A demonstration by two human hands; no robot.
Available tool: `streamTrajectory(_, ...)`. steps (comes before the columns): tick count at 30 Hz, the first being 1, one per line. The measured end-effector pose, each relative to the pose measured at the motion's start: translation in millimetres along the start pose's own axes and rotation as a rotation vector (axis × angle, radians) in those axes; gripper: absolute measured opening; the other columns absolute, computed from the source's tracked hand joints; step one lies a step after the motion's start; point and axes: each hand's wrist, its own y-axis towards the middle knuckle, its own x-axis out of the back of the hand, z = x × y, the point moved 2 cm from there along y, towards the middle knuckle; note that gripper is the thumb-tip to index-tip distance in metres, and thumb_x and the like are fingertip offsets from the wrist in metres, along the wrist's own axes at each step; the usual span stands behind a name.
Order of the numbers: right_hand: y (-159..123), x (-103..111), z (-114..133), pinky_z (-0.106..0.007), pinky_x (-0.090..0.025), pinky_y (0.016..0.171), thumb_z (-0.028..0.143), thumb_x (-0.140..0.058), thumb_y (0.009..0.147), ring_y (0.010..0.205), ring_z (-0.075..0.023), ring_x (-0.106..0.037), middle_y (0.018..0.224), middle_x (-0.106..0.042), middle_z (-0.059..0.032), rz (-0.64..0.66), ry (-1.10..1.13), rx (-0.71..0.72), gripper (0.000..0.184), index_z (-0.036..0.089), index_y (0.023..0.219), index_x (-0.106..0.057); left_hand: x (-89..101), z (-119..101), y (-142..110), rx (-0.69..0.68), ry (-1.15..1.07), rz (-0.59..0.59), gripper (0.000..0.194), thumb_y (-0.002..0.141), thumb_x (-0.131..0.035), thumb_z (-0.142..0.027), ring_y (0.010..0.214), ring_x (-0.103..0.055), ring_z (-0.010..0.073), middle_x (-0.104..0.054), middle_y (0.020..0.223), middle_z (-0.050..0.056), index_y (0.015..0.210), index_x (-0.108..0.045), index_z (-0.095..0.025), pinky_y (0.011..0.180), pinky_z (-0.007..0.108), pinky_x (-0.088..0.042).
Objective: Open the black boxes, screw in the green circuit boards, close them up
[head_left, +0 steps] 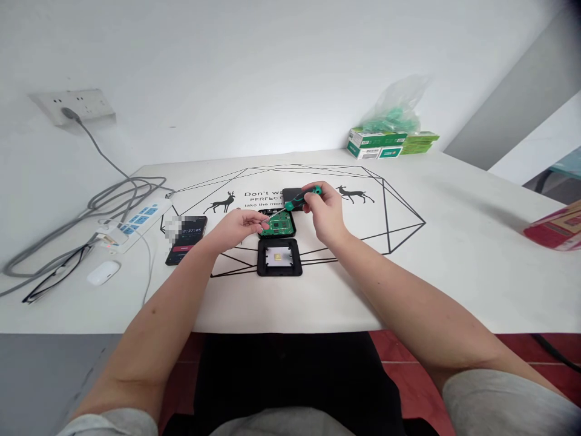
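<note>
My right hand (324,212) grips the handle of a green and black screwdriver (303,198). The thin shaft slants down to the left, over a green circuit board (281,225) set in a black casing. At the board's left edge, my left hand (240,227) has its thumb and fingers pinched together by the screwdriver's tip; what lies between them is too small to make out. Just below the board is a black square cover (279,270) with a pale metal plate inside it. Another dark flat piece (290,195) lies behind the board, partly covered by the screwdriver and right hand.
A phone (186,241) showing a timer lies left of my left forearm. Further left are a power strip (136,223) with coiled grey cable, glasses (57,275) and a white earbud case (104,273). Green boxes (379,140) stand at the back right, a red box (556,227) at the right edge.
</note>
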Motion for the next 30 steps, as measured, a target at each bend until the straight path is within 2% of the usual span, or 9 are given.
streamTrajectory(6,0.7,2.5,-2.3,-0.034,-0.048,0.061,0.028,-0.065,0.075,0.059,-0.0142,-0.053,0.067,-0.053,0.0059,0.022,-0.049,0.047,0.011,0.025,0.086,-0.066,-0.5,-0.5,0.8,-0.004,0.019,0.028,0.030,0.087,-0.079,-0.035,0.108,-0.077,0.0283,-0.084,0.106,0.007,0.114,-0.085,-0.023,0.107,0.050,-0.060)
streamTrajectory(13,2.9,4.3,-2.8,-0.034,-0.042,0.062,0.025,-0.065,0.077,0.061,-0.0154,-0.050,0.068,-0.055,0.0045,0.020,-0.127,0.091,0.009,0.025,0.085,-0.067,-0.5,-3.0,-0.8,0.003,0.062,0.038,0.031,0.087,-0.077,-0.032,0.106,-0.078,0.0284,-0.084,0.106,0.008,0.116,-0.085,-0.024,0.103,0.048,-0.061)
streamTrajectory(16,2.6,4.4,-1.7,-0.035,-0.045,0.063,0.027,-0.066,0.080,0.062,-0.0152,-0.050,0.071,-0.058,0.0039,0.048,-0.163,0.109,0.008,0.025,0.087,-0.067,-0.7,-1.8,-0.3,0.008,0.095,0.055,0.031,0.088,-0.077,-0.034,0.106,-0.078,0.0283,-0.084,0.104,0.007,0.116,-0.084,-0.024,0.102,0.048,-0.062)
streamTrajectory(19,0.2,3.7,-0.2,-0.038,-0.053,0.071,0.034,-0.071,0.084,0.067,-0.0168,-0.056,0.079,-0.063,0.0025,0.126,-0.206,0.178,0.018,0.026,0.100,-0.070,-2.2,0.2,0.6,0.005,0.131,0.109,0.029,0.086,-0.079,-0.039,0.104,-0.079,0.0281,-0.084,0.101,0.007,0.111,-0.083,-0.024,0.100,0.046,-0.062)
streamTrajectory(23,-8.4,-0.2,4.1,-0.043,-0.060,0.085,0.047,-0.075,0.091,0.083,-0.0201,-0.067,0.099,-0.070,-0.0005,0.315,-0.133,0.301,0.048,0.033,0.134,-0.061,-4.8,-0.5,-0.7,0.000,0.142,0.229,0.027,0.080,-0.085,-0.046,0.099,-0.080,0.0273,-0.085,0.102,0.006,0.095,-0.080,-0.024,0.092,0.041,-0.063)
streamTrajectory(26,-18.2,-4.4,9.0,-0.044,-0.062,0.090,0.052,-0.070,0.099,0.091,-0.0207,-0.070,0.113,-0.073,-0.0037,0.440,-0.073,0.373,0.047,0.036,0.140,-0.056,-6.7,-5.5,-3.9,-0.004,0.180,0.286,0.023,0.079,-0.086,-0.043,0.091,-0.080,0.0257,-0.085,0.096,0.005,0.089,-0.080,-0.024,0.084,0.037,-0.061)
streamTrajectory(28,-24.9,-7.1,11.8,-0.045,-0.063,0.090,0.052,-0.067,0.102,0.096,-0.0221,-0.072,0.112,-0.073,-0.0052,0.490,-0.092,0.415,0.042,0.034,0.140,-0.059,-9.8,-9.7,-6.5,0.000,0.210,0.351,0.017,0.081,-0.083,-0.039,0.088,-0.079,0.0243,-0.084,0.090,0.003,0.089,-0.080,-0.024,0.081,0.035,-0.060)
streamTrajectory(30,-30.9,-9.6,13.9,-0.045,-0.064,0.089,0.051,-0.063,0.105,0.100,-0.0242,-0.073,0.107,-0.072,-0.0060,0.519,-0.123,0.453,0.041,0.033,0.141,-0.062,-14.0,-13.3,-9.1,0.012,0.215,0.424,0.011,0.084,-0.080,-0.033,0.090,-0.079,0.0230,-0.084,0.092,0.003,0.090,-0.080,-0.023,0.083,0.034,-0.059)
